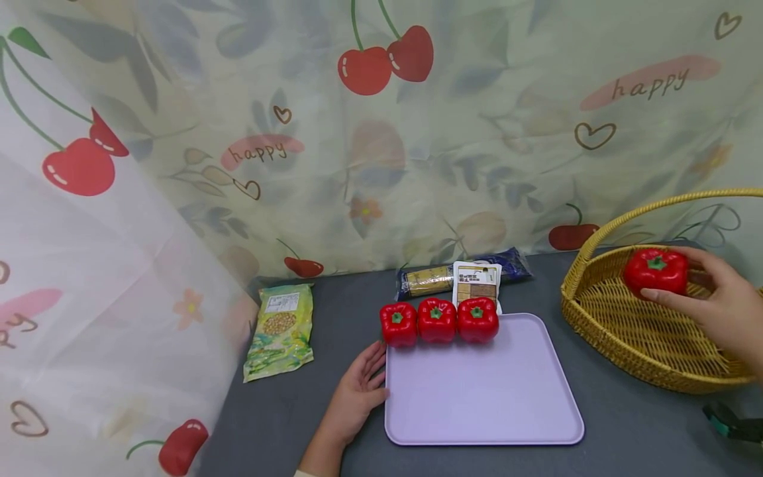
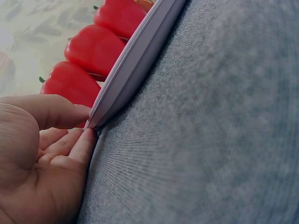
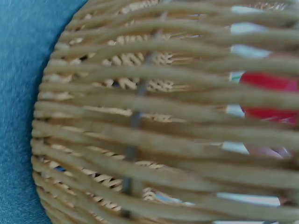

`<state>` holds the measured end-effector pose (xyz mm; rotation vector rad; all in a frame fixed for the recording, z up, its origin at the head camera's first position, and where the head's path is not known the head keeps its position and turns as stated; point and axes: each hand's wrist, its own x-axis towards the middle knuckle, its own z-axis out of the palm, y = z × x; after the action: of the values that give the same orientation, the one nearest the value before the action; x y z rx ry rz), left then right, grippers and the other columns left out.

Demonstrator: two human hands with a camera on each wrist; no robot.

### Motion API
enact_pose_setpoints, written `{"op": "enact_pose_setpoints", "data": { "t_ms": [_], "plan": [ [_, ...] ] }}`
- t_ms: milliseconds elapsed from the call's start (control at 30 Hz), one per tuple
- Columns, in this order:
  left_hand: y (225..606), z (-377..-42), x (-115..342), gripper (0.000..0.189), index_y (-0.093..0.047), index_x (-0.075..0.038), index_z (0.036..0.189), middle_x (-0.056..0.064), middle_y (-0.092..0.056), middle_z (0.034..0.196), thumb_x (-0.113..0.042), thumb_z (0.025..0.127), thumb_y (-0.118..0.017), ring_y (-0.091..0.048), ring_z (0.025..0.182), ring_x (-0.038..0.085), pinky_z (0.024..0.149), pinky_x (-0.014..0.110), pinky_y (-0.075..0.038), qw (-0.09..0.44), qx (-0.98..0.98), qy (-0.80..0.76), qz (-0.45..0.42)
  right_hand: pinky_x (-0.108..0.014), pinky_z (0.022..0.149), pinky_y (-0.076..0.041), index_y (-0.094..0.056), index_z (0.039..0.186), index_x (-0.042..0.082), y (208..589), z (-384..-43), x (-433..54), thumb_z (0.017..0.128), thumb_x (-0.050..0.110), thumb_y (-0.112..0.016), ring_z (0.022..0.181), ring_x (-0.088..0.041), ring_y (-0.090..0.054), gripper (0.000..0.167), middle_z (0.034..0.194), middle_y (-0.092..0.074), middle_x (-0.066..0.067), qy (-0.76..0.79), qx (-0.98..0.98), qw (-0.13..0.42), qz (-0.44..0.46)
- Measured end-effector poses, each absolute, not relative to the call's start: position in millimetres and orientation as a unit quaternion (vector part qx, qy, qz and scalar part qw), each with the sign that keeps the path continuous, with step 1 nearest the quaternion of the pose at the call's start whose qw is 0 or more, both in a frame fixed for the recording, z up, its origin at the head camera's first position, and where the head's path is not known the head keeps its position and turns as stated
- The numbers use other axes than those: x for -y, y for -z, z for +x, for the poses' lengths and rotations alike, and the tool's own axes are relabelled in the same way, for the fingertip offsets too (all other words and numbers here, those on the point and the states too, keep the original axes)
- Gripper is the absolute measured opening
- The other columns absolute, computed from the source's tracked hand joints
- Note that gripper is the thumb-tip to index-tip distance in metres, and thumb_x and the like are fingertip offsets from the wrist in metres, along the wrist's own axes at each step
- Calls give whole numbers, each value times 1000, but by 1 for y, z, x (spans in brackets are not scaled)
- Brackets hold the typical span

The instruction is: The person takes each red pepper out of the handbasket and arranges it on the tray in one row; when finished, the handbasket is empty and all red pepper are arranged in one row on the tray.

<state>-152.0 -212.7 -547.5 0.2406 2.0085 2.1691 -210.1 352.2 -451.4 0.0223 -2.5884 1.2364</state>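
My right hand point(image 1: 718, 298) grips a red bell pepper point(image 1: 656, 271) by its sides above the wicker basket point(image 1: 581, 318). In the right wrist view the basket's woven wall point(image 3: 140, 107) covers most of the picture, and red of the pepper point(image 3: 268, 98) shows through its gaps. Three more red bell peppers point(image 1: 437, 320) stand in a row along the far left edge of the lilac tray point(image 1: 483, 397). At the tray's left side, my left hand point(image 1: 359, 384) pinches the rim point(image 2: 121, 70) between thumb and fingers, as the left wrist view shows.
A green and yellow packet point(image 1: 280, 331) lies to the left. Behind the tray are a white packet point(image 1: 477, 281) and a long dark blue pack point(image 1: 426, 279). A dark object point(image 1: 736, 424) lies at the lower right. A printed curtain point(image 1: 417, 165) hangs behind the table.
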Motion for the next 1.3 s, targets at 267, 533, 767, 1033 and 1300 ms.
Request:
{"op": "enact_pose_setpoints", "data": {
  "t_ms": [267,533,767,1033,1300],
  "plan": [
    [547,-152,212,88,-28,9,167,27,-30,172,24,87,-61,-28,159,42,123,43,-34,86,-676,-727,79,0,69,-43,-29,169,1,442,-202,-340,103,16,-78,118,-24,-43,84,153,-36,-35,-432,889,149,17],
    [547,-153,212,88,-28,9,167,27,-31,172,23,87,-62,-29,159,42,122,42,-35,85,-677,-727,74,-1,73,-47,-35,165,-2,429,-194,-325,97,1,-81,114,-10,-47,83,147,-41,-29,-439,884,151,57],
    [549,-153,213,88,-29,7,167,25,-33,172,23,87,-62,-31,158,41,120,38,-38,88,-679,-725,72,-5,73,-52,-40,160,-3,425,-186,-314,89,-11,-84,107,7,-49,84,143,-45,-15,-449,875,147,104],
    [549,-153,213,89,-29,6,167,24,-33,172,22,87,-62,-31,158,39,120,36,-39,90,-681,-723,67,-9,72,-55,-40,158,-2,426,-181,-301,87,-12,-85,107,6,-52,85,142,-45,-11,-455,871,127,131],
    [549,-154,213,88,-30,4,168,22,-33,172,22,88,-63,-31,158,38,121,39,-38,95,-681,-723,61,-16,74,-60,-39,161,2,433,-182,-285,90,-5,-85,107,7,-58,84,145,-44,-9,-483,859,87,148]
  ]
}}
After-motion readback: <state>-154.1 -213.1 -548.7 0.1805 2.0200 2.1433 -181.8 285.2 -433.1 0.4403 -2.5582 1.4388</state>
